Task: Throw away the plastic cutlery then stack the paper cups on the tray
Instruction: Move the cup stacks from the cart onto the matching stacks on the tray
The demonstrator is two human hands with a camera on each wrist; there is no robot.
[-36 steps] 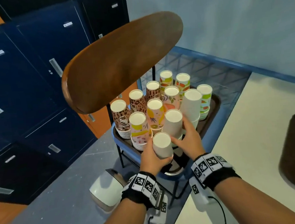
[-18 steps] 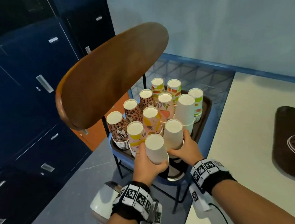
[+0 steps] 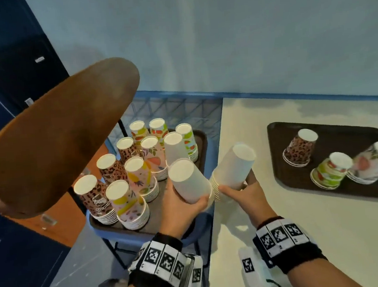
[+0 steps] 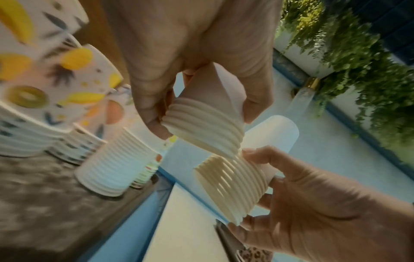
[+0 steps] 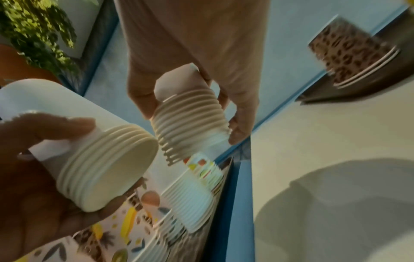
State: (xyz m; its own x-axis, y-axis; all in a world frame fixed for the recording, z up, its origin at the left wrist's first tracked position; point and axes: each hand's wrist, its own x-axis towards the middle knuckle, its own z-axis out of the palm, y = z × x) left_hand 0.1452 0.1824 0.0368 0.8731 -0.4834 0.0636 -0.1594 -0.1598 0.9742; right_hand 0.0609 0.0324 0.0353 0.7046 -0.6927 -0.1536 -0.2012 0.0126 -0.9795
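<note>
Each hand grips its own stack of plain white paper cups, bottoms up and tilted. My left hand (image 3: 188, 202) holds one white stack (image 3: 188, 182) over the near right corner of the chair's tray. My right hand (image 3: 236, 185) holds the other white stack (image 3: 235, 167) just over the table's left edge. The two stacks' rims nearly touch. The left wrist view shows the left stack (image 4: 201, 127) above the right one (image 4: 235, 186). On the dark tray (image 3: 202, 142) on the chair stand several upside-down stacks of patterned cups (image 3: 129, 202). No cutlery is in view.
A second dark tray (image 3: 331, 129) lies on the cream table (image 3: 304, 236) with a leopard stack (image 3: 301, 148), a green fruit stack (image 3: 328, 171) and a tipped-over stack (image 3: 370, 163). The chair's wooden backrest (image 3: 58, 135) looms at left. Blue cabinets stand behind it.
Both hands have lifted their white stacks off the chair's tray and carried them right, the right one over the table's edge. The view has turned right, showing the table's tray.
</note>
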